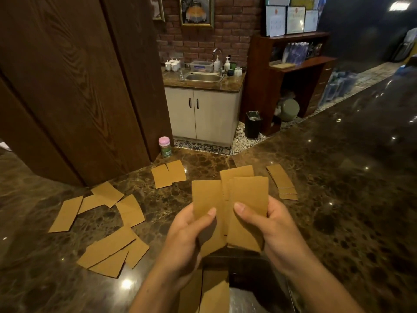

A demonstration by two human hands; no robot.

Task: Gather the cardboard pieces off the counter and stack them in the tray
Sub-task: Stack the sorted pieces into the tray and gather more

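Both my hands hold tan cardboard pieces above the dark marble counter [327,188]. My left hand [187,236] grips one piece [206,197] by its lower end. My right hand [277,229] grips a small bunch of pieces [248,199], thumb on the front. Loose cardboard pieces lie on the counter: several at the left [67,213], several at the lower left [112,249], two at the back [168,173] and a fanned pile at the right [282,179]. Below my hands a dark tray [255,265] holds cardboard pieces [209,290].
A small jar with a pink lid [165,146] stands at the counter's back edge beside a dark wooden panel [79,86]. Beyond the counter are a sink cabinet [203,114], a black bin [253,124] and wooden shelves [297,71].
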